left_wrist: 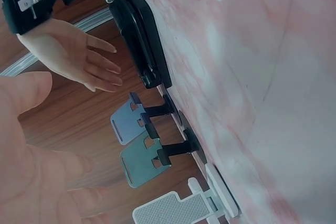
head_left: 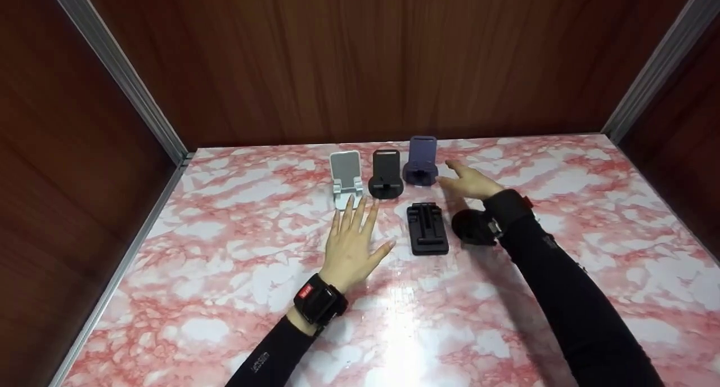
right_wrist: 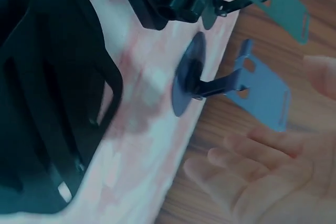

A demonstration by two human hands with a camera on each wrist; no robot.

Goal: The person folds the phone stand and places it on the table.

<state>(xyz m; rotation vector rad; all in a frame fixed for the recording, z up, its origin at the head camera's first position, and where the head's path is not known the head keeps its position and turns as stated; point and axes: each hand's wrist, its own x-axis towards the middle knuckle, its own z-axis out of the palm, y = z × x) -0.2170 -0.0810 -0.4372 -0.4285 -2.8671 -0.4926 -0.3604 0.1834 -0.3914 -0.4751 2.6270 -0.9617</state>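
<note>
Right hand [head_left: 469, 183], fingers wide, empty, hovers at 3 o'clock of the purple phone stand [head_left: 421, 162]; approach level, pinch its backplate.

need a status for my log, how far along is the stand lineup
Done, it seems: white stand, black stand and purple stand stand upright in a row at the back. In hand: nothing; the right hand hovers open beside the purple stand, the left hand lies flat on the table. Left: the folded stand, flat in front.
</note>
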